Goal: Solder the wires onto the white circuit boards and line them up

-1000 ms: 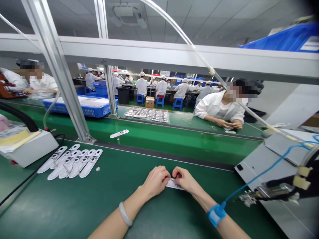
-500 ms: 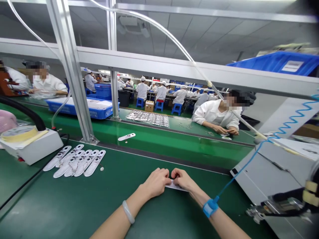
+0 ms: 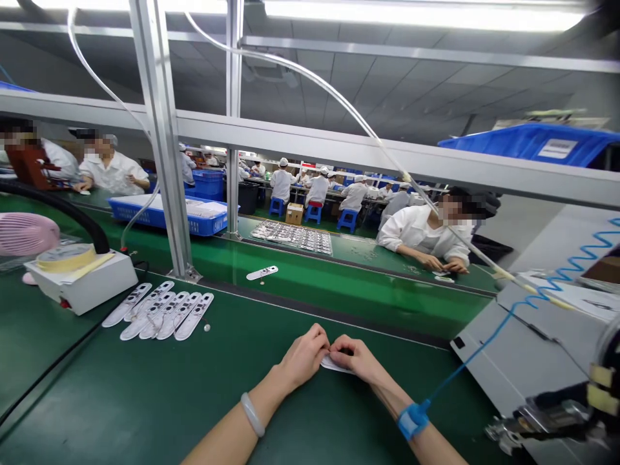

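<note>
Both hands meet on the green mat [image 3: 145,400] at six o'clock. The left hand [image 3: 303,355] and the right hand [image 3: 356,356] pinch a thin white piece [image 3: 334,365], with the fingertips closed on it from both sides. Most of this piece is hidden under the fingers, so I cannot tell its shape.

The right wrist has a blue strap [image 3: 413,418] with a blue cord. At four o'clock a metal tool [image 3: 547,413] is cut off by the frame edge and blurred.

At ten o'clock from the hands, a row of flat white parts [image 3: 162,309] lies on the mat, and further left is a white box [image 3: 82,281] with a roll of tape on it. Behind it a pink fan [image 3: 26,234] is partly out of view.

At eleven o'clock one white part [image 3: 262,272] lies alone on the conveyor belt [image 3: 339,284]. Beyond the belt, a blue crate [image 3: 167,214] holds white things that are too small to make out. At one o'clock a co-worker [image 3: 426,236] in white leans on the far table.
</note>
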`<action>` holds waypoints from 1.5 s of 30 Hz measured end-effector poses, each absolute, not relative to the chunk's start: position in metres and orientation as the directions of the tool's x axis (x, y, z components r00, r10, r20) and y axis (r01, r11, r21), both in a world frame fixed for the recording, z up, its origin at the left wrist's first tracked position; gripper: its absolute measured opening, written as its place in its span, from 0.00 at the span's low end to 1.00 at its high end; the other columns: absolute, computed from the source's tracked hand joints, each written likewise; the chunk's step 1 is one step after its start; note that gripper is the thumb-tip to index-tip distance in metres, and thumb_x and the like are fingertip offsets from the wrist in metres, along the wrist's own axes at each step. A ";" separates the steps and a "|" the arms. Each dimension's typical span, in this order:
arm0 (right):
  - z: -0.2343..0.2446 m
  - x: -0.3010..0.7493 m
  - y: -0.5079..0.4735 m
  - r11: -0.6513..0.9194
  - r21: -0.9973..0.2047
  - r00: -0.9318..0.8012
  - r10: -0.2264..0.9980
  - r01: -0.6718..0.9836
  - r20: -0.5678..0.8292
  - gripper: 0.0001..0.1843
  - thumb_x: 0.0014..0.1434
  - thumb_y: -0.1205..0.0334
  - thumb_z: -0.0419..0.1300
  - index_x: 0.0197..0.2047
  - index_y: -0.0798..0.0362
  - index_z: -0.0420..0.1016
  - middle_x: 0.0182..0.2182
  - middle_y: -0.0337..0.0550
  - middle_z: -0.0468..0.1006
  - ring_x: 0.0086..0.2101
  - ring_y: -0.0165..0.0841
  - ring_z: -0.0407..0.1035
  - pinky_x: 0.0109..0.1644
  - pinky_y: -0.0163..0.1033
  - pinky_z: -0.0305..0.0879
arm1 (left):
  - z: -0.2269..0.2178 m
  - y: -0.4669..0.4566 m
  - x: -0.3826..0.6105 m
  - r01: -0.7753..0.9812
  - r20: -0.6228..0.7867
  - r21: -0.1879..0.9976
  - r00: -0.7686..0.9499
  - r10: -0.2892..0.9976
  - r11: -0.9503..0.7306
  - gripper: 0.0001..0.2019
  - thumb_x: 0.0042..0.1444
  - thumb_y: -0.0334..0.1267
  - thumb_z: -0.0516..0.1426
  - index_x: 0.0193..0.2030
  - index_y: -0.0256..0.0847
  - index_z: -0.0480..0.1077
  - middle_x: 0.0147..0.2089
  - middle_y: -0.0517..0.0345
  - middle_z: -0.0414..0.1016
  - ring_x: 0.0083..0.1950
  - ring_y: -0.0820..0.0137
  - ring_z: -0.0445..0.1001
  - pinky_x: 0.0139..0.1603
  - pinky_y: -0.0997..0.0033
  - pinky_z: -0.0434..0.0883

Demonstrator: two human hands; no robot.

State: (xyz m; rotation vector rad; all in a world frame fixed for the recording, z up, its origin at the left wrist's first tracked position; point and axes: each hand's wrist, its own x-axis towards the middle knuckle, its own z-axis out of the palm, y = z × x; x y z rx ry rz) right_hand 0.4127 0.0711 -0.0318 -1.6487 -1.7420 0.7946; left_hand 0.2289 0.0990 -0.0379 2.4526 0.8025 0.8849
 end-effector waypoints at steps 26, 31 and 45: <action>-0.035 0.408 0.051 0.172 -0.662 -0.074 0.982 0.730 0.174 0.07 0.56 0.64 0.54 0.27 0.52 0.67 0.32 0.41 0.69 0.38 0.35 0.64 0.47 0.44 0.57 | -0.044 0.100 0.229 0.240 0.323 0.797 0.605 0.728 -0.554 0.10 0.51 0.23 0.55 0.38 0.38 0.70 0.37 0.58 0.73 0.38 0.71 0.72 0.42 0.71 0.71; -0.036 0.408 0.049 0.184 -0.653 -0.095 0.981 0.735 0.169 0.07 0.56 0.64 0.55 0.27 0.52 0.69 0.33 0.41 0.70 0.38 0.34 0.65 0.46 0.45 0.56 | -0.045 0.101 0.229 0.239 0.296 0.817 0.606 0.738 -0.524 0.09 0.51 0.24 0.56 0.39 0.38 0.69 0.38 0.58 0.72 0.39 0.70 0.72 0.43 0.71 0.71; -0.035 0.408 0.043 0.281 -0.593 -0.167 0.956 0.755 0.240 0.05 0.55 0.70 0.54 0.29 0.52 0.67 0.34 0.41 0.70 0.38 0.34 0.64 0.43 0.43 0.55 | -0.041 0.101 0.228 0.250 0.256 0.834 0.615 0.746 -0.492 0.09 0.53 0.23 0.57 0.39 0.38 0.69 0.38 0.57 0.72 0.40 0.69 0.72 0.45 0.69 0.71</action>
